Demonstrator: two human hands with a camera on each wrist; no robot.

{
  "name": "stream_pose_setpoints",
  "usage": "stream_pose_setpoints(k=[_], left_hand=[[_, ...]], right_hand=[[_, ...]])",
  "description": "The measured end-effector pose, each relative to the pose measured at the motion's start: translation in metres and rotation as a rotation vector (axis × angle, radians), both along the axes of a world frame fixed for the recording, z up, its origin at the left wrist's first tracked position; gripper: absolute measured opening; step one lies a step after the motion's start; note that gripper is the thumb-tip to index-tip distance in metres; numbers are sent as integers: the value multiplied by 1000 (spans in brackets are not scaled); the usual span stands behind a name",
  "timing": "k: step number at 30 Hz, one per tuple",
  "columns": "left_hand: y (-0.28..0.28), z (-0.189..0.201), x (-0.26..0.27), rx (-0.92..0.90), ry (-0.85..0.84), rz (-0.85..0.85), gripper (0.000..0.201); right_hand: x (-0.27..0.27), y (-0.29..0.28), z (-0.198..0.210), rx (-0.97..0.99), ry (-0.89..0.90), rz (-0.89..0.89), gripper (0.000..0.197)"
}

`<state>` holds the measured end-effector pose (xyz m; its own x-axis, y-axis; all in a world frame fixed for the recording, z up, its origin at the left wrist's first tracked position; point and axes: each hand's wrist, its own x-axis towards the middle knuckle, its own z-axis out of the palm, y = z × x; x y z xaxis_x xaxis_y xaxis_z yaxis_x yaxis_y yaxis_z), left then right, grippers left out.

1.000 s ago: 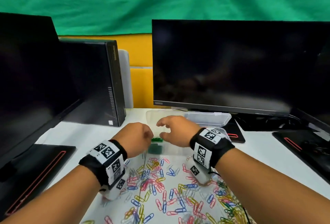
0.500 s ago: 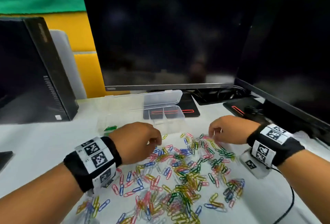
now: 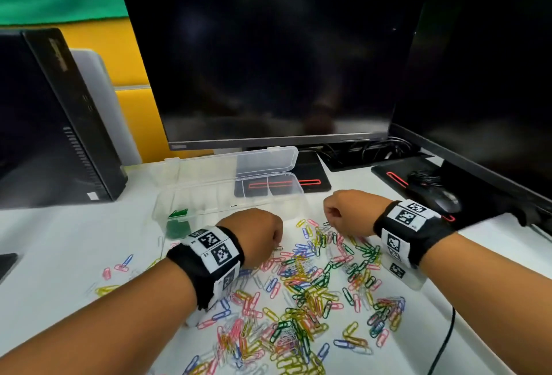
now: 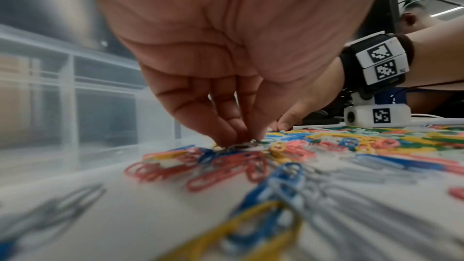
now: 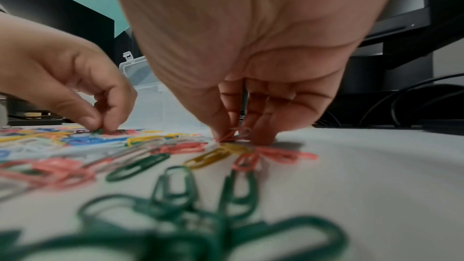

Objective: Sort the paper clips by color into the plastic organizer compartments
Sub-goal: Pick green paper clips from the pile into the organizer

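A loose pile of coloured paper clips (image 3: 301, 285) covers the white table in front of me. Behind it stands the clear plastic organizer (image 3: 215, 204) with its lid open; green clips (image 3: 178, 222) lie in its leftmost compartment. My left hand (image 3: 276, 244) is down at the pile's far left edge, and its thumb and fingers (image 4: 241, 142) pinch a green clip (image 5: 98, 131) against the table. My right hand (image 3: 328, 219) is at the pile's far right edge, where its fingertips (image 5: 236, 136) pinch a pink clip (image 5: 226, 137).
A black monitor (image 3: 277, 58) stands right behind the organizer, and a second monitor (image 3: 490, 75) at the right. A black computer case (image 3: 53, 123) is at the left. A mouse (image 3: 442, 200) and cables lie beyond my right wrist.
Both hands came back from above the organizer to the pile. The right hand swung right. Both now have their fingertips down on clips.
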<state>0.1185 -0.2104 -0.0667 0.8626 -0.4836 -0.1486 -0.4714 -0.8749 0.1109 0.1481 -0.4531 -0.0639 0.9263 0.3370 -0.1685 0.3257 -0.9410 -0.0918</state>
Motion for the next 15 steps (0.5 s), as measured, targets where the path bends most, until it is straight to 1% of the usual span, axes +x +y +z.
stream_pose_setpoints(k=[3, 6, 8, 10, 13, 15], left_hand=[[7, -1, 0, -29, 8, 61, 27], [8, -3, -1, -58, -11, 73, 31], [9, -3, -1, -87, -39, 70, 29], [10, -2, -1, -105, -35, 68, 26], [9, -1, -3, -72, -29, 46, 17], [8, -2, -3, -53, -17, 28, 16]], right_hand=[[1, 0, -1, -5, 18, -33, 12], [3, -2, -1, -9, 83, -85, 24], [7, -2, -4, -36, 67, -107, 25], [8, -3, -5, -33, 16, -128, 21], [5, -2, -2, 3, 12, -78, 17], [3, -1, -1, 15, 27, -43, 15]])
